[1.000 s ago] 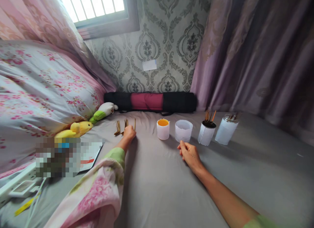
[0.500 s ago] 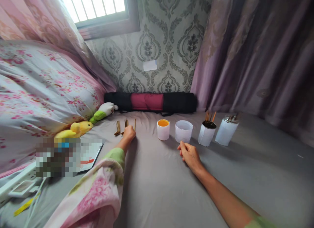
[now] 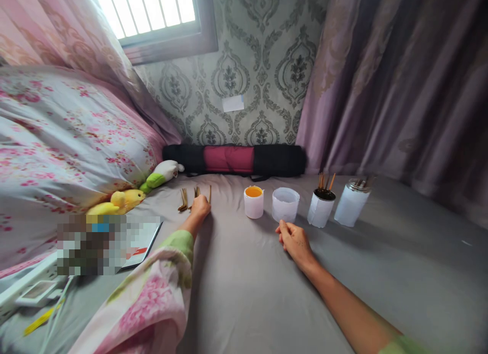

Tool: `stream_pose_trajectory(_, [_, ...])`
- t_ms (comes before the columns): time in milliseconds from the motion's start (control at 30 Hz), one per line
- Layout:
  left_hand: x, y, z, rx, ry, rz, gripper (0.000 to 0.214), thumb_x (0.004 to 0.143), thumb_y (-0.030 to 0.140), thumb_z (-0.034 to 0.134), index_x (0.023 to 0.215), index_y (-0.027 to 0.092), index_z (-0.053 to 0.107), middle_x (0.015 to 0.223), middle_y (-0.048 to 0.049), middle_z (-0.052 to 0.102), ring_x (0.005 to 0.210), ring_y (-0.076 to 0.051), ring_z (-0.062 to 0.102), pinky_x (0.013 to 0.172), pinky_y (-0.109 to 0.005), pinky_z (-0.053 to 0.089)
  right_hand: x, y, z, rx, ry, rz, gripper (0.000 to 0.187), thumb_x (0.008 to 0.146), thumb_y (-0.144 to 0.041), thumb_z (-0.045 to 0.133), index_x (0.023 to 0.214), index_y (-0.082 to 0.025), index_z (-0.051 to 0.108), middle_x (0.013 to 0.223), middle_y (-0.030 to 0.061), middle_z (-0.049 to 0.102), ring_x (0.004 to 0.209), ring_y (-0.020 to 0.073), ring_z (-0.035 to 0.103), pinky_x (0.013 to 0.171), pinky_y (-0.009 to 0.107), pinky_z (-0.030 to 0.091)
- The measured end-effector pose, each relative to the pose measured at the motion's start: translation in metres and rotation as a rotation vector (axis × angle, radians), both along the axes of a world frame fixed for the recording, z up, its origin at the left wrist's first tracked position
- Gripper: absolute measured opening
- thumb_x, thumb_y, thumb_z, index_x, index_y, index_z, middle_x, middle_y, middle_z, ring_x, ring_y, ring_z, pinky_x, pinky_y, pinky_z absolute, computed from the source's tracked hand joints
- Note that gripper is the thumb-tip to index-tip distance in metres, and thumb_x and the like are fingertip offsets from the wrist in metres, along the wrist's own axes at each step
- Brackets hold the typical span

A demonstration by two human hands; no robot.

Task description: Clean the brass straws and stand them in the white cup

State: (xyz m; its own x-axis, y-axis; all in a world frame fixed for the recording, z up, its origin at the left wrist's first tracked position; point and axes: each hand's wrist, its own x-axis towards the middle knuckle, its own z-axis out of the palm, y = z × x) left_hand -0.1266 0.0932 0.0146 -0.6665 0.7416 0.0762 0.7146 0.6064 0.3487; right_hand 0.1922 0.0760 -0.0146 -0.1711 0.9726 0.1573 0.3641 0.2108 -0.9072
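My left hand (image 3: 200, 207) rests on the grey sheet at the left, its fingers closed over thin brown sticks (image 3: 196, 191). One of these sticks stands out past its right side; the fingertips are largely hidden. Beside it on the left lies a small bundle of similar brown sticks (image 3: 183, 199). My right hand (image 3: 294, 239) is closed, thumb against curled fingers, with nothing visible in it. It is just in front of a translucent white cup (image 3: 285, 207); whether it touches the cup I cannot tell. Left of that cup stands a white-wrapped cup (image 3: 253, 206) with an orange inside.
Two white-wrapped containers hold thin sticks at the right: a dark-mouthed one (image 3: 321, 211) and a taller jar (image 3: 351, 204). A black and red roll (image 3: 229, 160) lies along the wall. Plush toys (image 3: 131, 199), a tablet-like object (image 3: 147, 242) and a power strip (image 3: 28, 280) sit left.
Both hands stay in nearly the same place, and the containers and sticks have not moved. The view shifts very slightly.
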Motion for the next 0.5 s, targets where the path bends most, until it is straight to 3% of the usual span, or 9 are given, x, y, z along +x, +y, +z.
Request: stream_pose_trajectory(500, [-0.0022,-0.0016,0.0024,0.103,-0.093,0.026,0.018,0.067,0.01,0.054,0.078,0.011,0.068,0.091,-0.0211,0.065,0.093,-0.03,0.059,0.077,-0.033,0.044,-0.0006,0.0008,0.0,0.007,-0.034,-0.006,0.049,0.081,-0.054,0.033,0.066,-0.015,0.059,0.049,0.001,0.052,0.04,0.0099,0.046,0.041,0.021,0.032])
